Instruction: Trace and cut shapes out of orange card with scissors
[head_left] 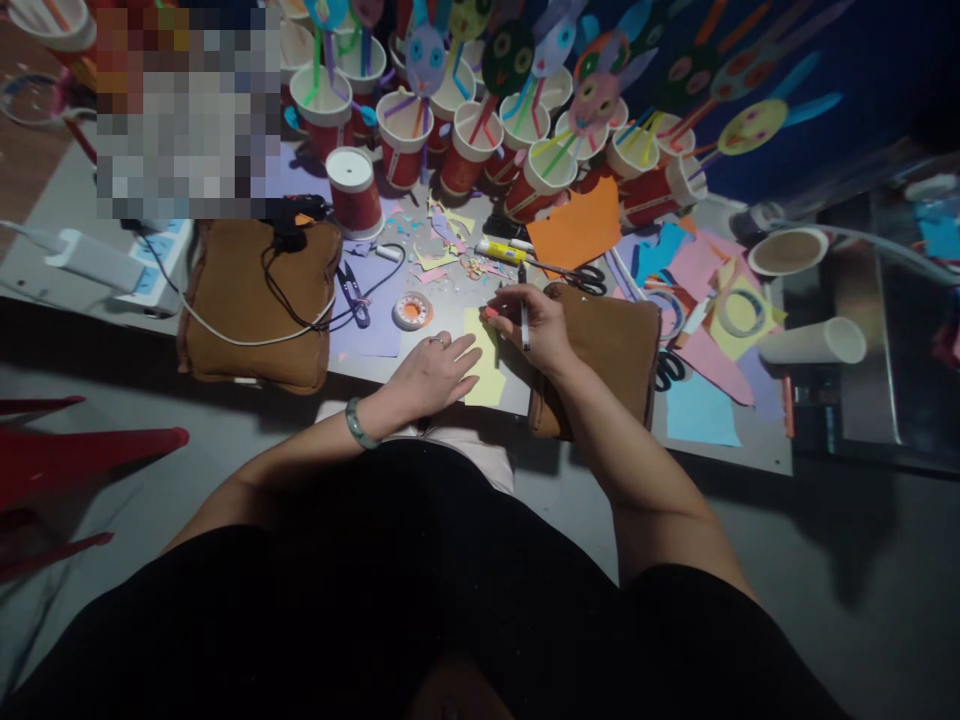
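Yellow paper (486,378) lies at the table's front edge between my hands. My left hand (437,377), with a ring and a bracelet at the wrist, rests at the paper's left side, fingers apart and holding nothing. Over the paper's right side, my right hand (536,325) holds a pen (525,325) upright between its fingers. A small pink piece (490,313) is at its fingertips. Left of the paper is a round tape roll (412,311).
Red paper cups (400,150) with paper rabbit faces crowd the back. Brown cushions (259,290) flank the work spot. Scissors (585,278), a glue stick (501,251), orange paper (577,228), a power strip (165,262) with cables and paper scraps lie around.
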